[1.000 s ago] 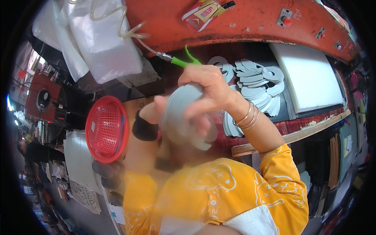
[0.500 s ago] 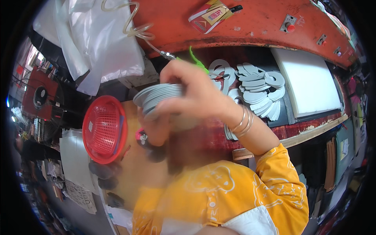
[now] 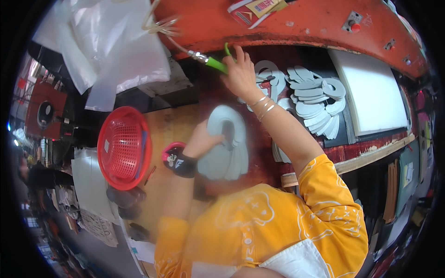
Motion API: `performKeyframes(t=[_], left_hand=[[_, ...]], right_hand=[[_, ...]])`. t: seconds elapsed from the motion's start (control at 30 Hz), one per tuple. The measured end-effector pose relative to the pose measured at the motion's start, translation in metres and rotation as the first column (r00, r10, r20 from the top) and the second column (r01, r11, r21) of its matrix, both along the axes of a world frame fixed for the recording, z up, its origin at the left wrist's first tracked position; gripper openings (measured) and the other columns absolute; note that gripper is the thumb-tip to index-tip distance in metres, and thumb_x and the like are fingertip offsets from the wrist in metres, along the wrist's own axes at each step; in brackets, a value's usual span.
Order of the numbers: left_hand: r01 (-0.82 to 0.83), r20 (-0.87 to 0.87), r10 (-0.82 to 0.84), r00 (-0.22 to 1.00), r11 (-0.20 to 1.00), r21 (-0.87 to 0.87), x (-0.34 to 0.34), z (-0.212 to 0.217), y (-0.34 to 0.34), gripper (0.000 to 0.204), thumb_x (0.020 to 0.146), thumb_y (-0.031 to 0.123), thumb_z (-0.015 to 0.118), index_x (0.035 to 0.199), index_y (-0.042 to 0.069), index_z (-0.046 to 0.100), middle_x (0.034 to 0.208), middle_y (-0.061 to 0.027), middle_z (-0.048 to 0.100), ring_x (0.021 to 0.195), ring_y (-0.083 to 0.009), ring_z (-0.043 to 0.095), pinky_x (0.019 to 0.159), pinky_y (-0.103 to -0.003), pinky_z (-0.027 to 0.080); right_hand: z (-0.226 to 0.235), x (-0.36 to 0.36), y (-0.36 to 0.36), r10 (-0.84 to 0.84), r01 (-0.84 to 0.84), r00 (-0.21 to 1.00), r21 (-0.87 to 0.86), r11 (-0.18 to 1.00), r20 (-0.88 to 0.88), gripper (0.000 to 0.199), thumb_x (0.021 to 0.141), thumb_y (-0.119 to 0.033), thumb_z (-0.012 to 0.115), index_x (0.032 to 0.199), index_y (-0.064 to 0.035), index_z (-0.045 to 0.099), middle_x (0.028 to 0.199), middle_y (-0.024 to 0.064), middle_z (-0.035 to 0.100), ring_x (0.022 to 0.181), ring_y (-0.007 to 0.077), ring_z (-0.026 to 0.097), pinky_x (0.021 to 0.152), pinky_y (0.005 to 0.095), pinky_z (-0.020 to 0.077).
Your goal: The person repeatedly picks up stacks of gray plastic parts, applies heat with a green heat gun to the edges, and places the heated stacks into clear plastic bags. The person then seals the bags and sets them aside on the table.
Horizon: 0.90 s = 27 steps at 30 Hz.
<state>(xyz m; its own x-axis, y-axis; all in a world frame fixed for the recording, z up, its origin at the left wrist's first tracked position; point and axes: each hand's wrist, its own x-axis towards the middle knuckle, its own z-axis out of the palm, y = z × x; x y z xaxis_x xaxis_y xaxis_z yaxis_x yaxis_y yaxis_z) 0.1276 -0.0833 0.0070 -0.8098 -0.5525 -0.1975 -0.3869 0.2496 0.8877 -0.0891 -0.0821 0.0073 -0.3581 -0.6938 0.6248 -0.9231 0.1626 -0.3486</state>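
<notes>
My left hand (image 3: 203, 140), with a black band at its wrist, grips a fanned stack of flat grey curved pieces (image 3: 227, 160). Its thumb lies on top, beside the opening in the pieces; the stack is a little blurred. Farther off, my right hand (image 3: 239, 74) is closed round a green air blow gun (image 3: 217, 65), mostly hidden under the palm and fingers. A metal fitting (image 3: 198, 56) joins the gun to a clear coiled hose (image 3: 162, 28). Just right of that hand lie more grey ring-shaped pieces (image 3: 278, 81).
Several fanned grey pieces (image 3: 317, 99) lie on the dark red table, beside a white foam block (image 3: 371, 92). At the left stands a red plastic basket (image 3: 105, 160). An orange machine panel (image 3: 306, 28) with red buttons spans the far side; clear plastic bags (image 3: 125, 51) hang far left.
My right hand has left the grey stack and moved away to the blow gun. The stack, held upright in both hands before, is now lower and fanned out in my left hand.
</notes>
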Motion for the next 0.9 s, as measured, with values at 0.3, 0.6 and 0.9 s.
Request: performKeyframes(t=[0.3, 0.6, 0.9], left_hand=[[-0.061, 0.162, 0.190, 0.968, 0.811, -0.582, -0.039, 0.004, 0.005, 0.065, 0.066, 0.024, 0.073, 0.123, 0.002, 0.051, 0.106, -0.0205, 0.062, 0.100, -0.0357, 0.059, 0.087, -0.039, 0.047], [0.485, -0.639, 0.193, 0.745, 0.501, 0.717, -0.013, -0.020, -0.011, 0.027, 0.089, 0.017, 0.053, 0.113, 0.003, 0.055, 0.109, -0.0104, 0.059, 0.100, -0.0206, 0.058, 0.085, -0.034, 0.049], [0.094, -0.373, 0.417, 0.829, 0.554, 0.827, -0.001, -0.045, -0.023, 0.039, 0.097, 0.021, 0.044, 0.131, 0.003, 0.042, 0.124, -0.0153, 0.052, 0.112, -0.0232, 0.053, 0.091, -0.037, 0.046]], right_hand=[[0.077, -0.005, 0.064, 0.427, -0.369, 0.816, -0.217, 0.904, 0.390, 0.021, 0.069, -0.004, 0.058, 0.090, 0.0001, 0.062, 0.094, 0.0190, 0.059, 0.089, 0.0380, 0.058, 0.080, 0.0420, 0.0465], [0.144, 0.012, 0.187, 0.728, -0.277, -0.186, -0.746, 0.606, 0.660, 0.076, 0.072, -0.024, 0.067, 0.134, 0.0074, 0.035, 0.082, 0.0082, 0.057, 0.066, 0.0173, 0.056, 0.061, 0.0277, 0.0472], [0.152, 0.029, 0.189, 0.877, -0.255, -0.190, -0.885, 0.389, 0.441, 0.020, 0.076, -0.013, 0.066, 0.083, -0.0060, 0.049, 0.067, 0.0020, 0.050, 0.056, 0.0114, 0.049, 0.053, 0.0258, 0.0422]])
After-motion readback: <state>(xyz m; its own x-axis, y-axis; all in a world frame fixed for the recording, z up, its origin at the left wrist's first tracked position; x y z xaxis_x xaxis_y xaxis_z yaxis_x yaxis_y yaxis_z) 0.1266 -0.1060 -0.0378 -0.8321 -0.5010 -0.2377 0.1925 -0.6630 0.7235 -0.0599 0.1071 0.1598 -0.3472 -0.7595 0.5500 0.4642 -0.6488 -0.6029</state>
